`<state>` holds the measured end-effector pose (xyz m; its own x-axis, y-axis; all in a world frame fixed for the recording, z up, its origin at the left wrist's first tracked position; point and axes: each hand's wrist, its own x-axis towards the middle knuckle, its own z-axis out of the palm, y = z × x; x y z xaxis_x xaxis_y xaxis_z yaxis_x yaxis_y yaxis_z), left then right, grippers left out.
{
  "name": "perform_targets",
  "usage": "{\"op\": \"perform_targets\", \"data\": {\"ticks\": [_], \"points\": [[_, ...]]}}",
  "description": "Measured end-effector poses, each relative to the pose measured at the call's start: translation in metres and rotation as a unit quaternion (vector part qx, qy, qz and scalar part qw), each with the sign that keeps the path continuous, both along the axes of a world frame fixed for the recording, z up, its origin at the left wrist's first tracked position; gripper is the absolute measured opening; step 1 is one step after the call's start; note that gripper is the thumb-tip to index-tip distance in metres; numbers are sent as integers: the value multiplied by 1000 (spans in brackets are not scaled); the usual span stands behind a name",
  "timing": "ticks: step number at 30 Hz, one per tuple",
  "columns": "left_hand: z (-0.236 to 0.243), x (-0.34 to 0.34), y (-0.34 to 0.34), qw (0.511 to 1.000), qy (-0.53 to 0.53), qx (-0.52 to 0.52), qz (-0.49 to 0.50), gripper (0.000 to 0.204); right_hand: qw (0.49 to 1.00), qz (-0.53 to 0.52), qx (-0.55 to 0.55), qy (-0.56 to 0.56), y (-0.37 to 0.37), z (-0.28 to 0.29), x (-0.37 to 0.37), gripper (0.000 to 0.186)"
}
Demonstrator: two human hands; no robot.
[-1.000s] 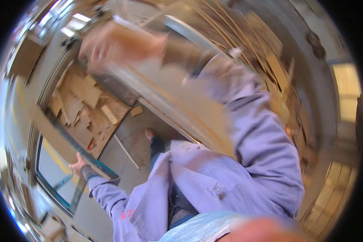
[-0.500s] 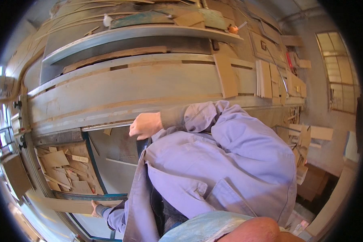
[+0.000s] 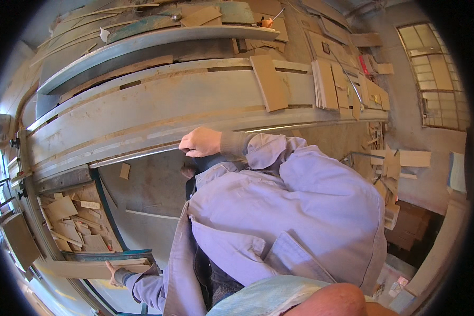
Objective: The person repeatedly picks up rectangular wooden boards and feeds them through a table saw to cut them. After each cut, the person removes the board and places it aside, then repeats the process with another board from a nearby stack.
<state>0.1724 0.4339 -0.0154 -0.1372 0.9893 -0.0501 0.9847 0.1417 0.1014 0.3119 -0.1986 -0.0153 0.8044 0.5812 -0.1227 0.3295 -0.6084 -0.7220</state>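
My left hand [image 3: 114,274] is at the lower left, closed over a short stack of thin wooden boards [image 3: 76,268], its thumb and fingers spanning their width. The boards lie across a blue-green metal frame [image 3: 110,254]. My right hand [image 3: 201,141] hovers by the near rail [image 3: 137,155] of a long grey machine table [image 3: 142,110], loosely fisted. Nothing shows in that fist, though its palm side is turned from view. Both arms wear a lilac work jacket [image 3: 289,205], which covers much of the lower middle.
A bin of wood offcuts [image 3: 71,224] sits beyond the boards. On the machine table lie a flat board [image 3: 269,83] and several upright panels [image 3: 326,84]. Behind runs a long grey fence [image 3: 158,39]. More wood scraps [image 3: 389,168] are piled at the right.
The whole view has shifted slightly. My right fist has moved rightward along the rail and closer to it. My left hand keeps its place on the boards.
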Motion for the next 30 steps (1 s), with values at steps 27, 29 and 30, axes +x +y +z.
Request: {"op": "perform_targets", "data": {"ticks": [27, 29, 30], "points": [[76, -455, -573, 926, -117, 317, 167, 84, 857, 373, 151, -323, -106, -21, -49, 18], [82, -476, -675, 920, -100, 330, 188, 82, 844, 378, 154, -347, -201, -18, -45, 17], [83, -484, -731, 918, -92, 328, 204, 81, 844, 377, 154, -348, -251, -18, -41, 17]]}}
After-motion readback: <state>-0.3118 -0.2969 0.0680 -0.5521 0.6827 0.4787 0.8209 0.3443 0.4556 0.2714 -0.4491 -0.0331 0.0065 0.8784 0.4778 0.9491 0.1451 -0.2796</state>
